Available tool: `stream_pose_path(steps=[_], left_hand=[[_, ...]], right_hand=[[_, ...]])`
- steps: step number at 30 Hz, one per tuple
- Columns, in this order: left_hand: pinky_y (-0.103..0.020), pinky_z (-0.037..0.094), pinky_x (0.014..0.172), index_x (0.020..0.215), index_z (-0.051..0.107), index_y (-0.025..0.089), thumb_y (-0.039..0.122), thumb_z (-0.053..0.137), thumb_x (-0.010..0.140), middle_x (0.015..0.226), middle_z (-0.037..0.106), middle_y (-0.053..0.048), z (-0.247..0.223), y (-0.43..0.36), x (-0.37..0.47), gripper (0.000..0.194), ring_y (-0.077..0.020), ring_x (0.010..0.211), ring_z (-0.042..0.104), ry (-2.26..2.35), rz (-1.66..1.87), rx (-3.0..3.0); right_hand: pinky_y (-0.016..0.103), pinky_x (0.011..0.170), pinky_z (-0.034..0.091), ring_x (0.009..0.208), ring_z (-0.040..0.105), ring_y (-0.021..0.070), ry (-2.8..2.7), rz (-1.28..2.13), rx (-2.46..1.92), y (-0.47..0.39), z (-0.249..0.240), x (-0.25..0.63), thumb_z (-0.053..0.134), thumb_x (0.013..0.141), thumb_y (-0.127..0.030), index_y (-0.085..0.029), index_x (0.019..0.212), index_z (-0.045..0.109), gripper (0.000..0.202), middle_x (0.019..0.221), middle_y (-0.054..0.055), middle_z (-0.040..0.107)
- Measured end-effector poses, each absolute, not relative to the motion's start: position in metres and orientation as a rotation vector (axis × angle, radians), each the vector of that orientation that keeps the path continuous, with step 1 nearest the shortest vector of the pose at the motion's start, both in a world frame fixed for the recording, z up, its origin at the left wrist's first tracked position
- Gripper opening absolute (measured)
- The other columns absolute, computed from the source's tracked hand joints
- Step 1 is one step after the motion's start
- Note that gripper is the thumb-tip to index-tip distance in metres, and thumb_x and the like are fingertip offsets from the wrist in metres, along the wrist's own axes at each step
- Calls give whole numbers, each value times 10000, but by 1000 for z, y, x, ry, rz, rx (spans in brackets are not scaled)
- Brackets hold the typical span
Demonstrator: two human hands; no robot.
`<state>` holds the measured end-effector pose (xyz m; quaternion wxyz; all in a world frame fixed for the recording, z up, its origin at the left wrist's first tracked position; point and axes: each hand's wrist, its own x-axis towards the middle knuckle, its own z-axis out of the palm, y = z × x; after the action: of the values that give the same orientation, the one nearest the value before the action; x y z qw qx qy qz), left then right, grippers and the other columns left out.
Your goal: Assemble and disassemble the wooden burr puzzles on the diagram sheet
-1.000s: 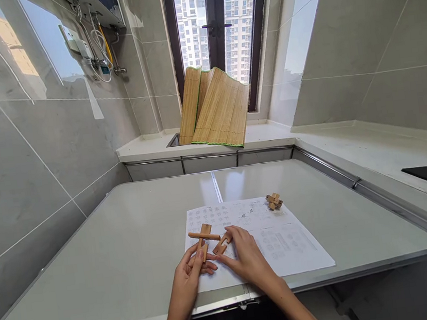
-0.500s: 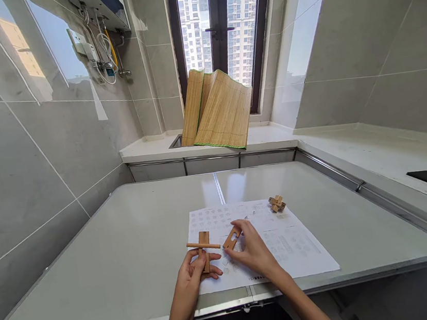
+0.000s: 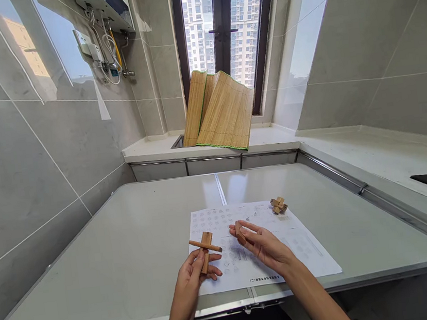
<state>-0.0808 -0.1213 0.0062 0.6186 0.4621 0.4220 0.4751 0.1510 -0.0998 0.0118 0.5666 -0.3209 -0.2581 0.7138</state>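
Observation:
Between the thumb and fingers of my left hand (image 3: 192, 274) is a pair of wooden puzzle pieces (image 3: 206, 238) crossed over each other, one upright and one lying across it. My right hand (image 3: 265, 244) pinches a single wooden puzzle piece (image 3: 239, 233), now turned nearly edge-on, so its cut-out is hidden. Both hands are above a printed instruction sheet (image 3: 303, 258), a short gap apart. At the sheet's far right corner rests an assembled wooden burr puzzle (image 3: 278, 205), touched by neither hand.
The sheet lies on a white folding table (image 3: 114, 271) with a metal seam down its middle. Beyond it, a folded bamboo mat (image 3: 225, 112) leans on the ledge before the window. A counter (image 3: 383, 149) runs along the right, and a water heater (image 3: 105, 7) hangs upper left.
My right hand has rolled over and moved slightly right, turning its piece from flat-facing to edge-on. The crossed pieces in my left hand have tilted a little. The view shifted slightly.

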Motion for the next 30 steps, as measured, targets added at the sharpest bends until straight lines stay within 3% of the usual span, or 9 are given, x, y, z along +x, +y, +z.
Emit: stream_pose_path(steps=[4, 7, 10, 13, 15, 17, 19, 24, 30], left_hand=[[-327, 535, 707, 1090, 686, 142, 609, 657, 864, 1136, 739, -169, 10, -123, -80, 520, -207, 741, 696, 974, 1098, 1073], [-324, 528, 704, 1098, 686, 138, 609, 647, 868, 1151, 734, -176, 9, -123, -81, 526, -208, 743, 693, 981, 1098, 1074], [-326, 522, 696, 1091, 685, 136, 624, 647, 860, 1144, 734, -178, 4, -121, -82, 541, -208, 735, 686, 974, 1100, 1074], [-325, 517, 688, 1072, 683, 139, 617, 649, 861, 1120, 738, -171, 1, -120, -82, 523, -200, 713, 675, 976, 1110, 1069], [-321, 511, 683, 1065, 681, 143, 607, 640, 872, 1104, 739, -161, 0, -120, -83, 504, -193, 701, 666, 977, 1107, 1071], [-314, 501, 679, 1064, 677, 146, 599, 633, 882, 1066, 737, -142, 1, -121, -83, 490, -185, 695, 651, 968, 1098, 1070], [-303, 484, 669, 1043, 667, 148, 593, 637, 884, 981, 726, -110, 3, -122, -83, 473, -171, 676, 625, 950, 1106, 1052], [-256, 428, 630, 929, 629, 158, 550, 670, 886, 741, 588, 0, 5, -124, -82, 396, -111, 599, 495, 875, 1165, 976], [-219, 351, 548, 819, 566, 166, 568, 711, 849, 650, 429, 59, 4, -124, -81, 429, -64, 520, 353, 827, 1195, 886]], right_hand=[[285, 1016, 572, 1193, 665, 208, -684, 1789, -686, -105, 18, 149, 841, 786, -198, -128, 1129, 686, 383, 1246, 121, 688], [282, 973, 577, 1076, 695, 174, -667, 1763, -651, -108, 19, 148, 858, 772, -197, -146, 1107, 691, 378, 1157, 80, 701], [263, 747, 616, 867, 704, 143, -685, 1736, -642, -112, 22, 146, 863, 786, -294, -188, 1104, 651, 397, 1017, 27, 689], [177, 428, 455, 643, 632, 119, -845, 1754, -696, -116, 26, 141, 797, 832, -485, -216, 1082, 600, 417, 852, -6, 644], [158, 359, 282, 501, 514, 81, -981, 1730, -760, -118, 27, 136, 737, 858, -566, -216, 1045, 580, 427, 765, -24, 613], [174, 379, 183, 422, 348, 40, -1092, 1668, -812, -121, 27, 130, 674, 890, -612, -209, 1009, 576, 431, 697, -49, 565], [198, 426, 181, 439, 261, 35, -1174, 1595, -828, -124, 27, 125, 619, 922, -629, -207, 1005, 588, 431, 697, -60, 518], [264, 591, 347, 602, 409, 93, -1372, 1482, -794, -131, 27, 113, 567, 969, -595, -260, 1230, 614, 427, 888, -8, 545], [299, 651, 407, 591, 434, 101, -1486, 1473, -730, -125, 19, 96, 536, 980, -604, -286, 1399, 548, 526, 865, -10, 572]])
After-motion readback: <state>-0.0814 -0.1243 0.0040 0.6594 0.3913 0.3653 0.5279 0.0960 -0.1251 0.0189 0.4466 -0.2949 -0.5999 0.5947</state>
